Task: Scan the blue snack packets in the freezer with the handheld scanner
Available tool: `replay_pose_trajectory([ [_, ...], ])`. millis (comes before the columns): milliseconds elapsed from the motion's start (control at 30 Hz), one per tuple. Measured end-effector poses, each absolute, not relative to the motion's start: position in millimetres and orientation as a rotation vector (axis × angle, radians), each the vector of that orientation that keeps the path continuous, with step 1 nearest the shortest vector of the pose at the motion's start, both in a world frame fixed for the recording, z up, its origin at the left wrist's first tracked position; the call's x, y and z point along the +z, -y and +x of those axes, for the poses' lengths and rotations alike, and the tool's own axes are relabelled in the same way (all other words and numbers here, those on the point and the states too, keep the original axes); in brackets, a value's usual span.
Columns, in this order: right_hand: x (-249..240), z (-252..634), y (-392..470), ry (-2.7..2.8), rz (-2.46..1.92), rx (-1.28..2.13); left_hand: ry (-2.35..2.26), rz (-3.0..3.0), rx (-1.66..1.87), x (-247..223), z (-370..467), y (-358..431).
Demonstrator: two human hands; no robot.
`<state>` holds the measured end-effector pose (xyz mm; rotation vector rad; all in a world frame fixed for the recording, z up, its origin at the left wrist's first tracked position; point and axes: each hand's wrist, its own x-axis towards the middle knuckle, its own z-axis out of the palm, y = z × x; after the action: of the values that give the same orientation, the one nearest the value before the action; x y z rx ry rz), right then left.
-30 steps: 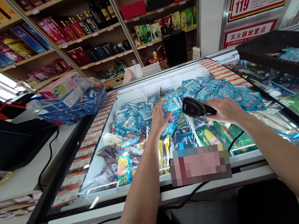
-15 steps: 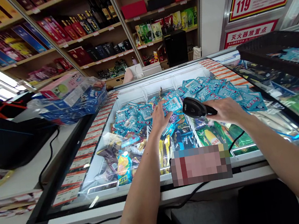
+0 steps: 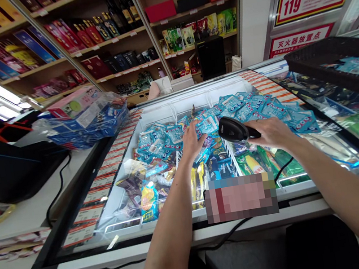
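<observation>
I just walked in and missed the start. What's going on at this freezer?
A person's right hand holds a scanner, its head turned toward a blue packet by the left hand; whether that hand grips it is hard to tell. Other packets lie spread across the freezer top, with more in the basket.

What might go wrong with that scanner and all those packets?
The black cable droops past the front edge of the freezer, so it might snag. Blue packets lie loose in overlapping piles, so a bump could slide some off. The right hand holds the scanner; if its grip slips, the scanner may drop.
</observation>
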<state>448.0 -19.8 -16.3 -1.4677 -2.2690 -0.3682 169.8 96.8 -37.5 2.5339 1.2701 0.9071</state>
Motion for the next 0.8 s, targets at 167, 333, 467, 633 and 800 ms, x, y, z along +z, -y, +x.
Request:
replay_pose_trajectory([
  [167,-16.1,448.3,20.0,2.254,-1.466,-0.387,-1.314,2.582,0.929,-37.4,171.3,-94.1],
  [333,-16.5,448.5,19.7,2.249,-1.467,-0.375,-1.647,2.625,1.006,-29.5,172.8,-81.0],
  [467,-18.4,449.1,18.8,2.249,-1.466,-0.366,-1.608,2.739,0.909,-24.7,175.1,-74.1],
  [633,-18.7,449.5,18.6,2.252,-1.479,-0.381,-1.417,2.880,0.679,-32.5,177.5,-77.9],
  [800,-18.0,449.8,18.8,2.255,-1.481,-0.400,-1.567,2.832,0.650,-36.5,172.0,-81.4],
])
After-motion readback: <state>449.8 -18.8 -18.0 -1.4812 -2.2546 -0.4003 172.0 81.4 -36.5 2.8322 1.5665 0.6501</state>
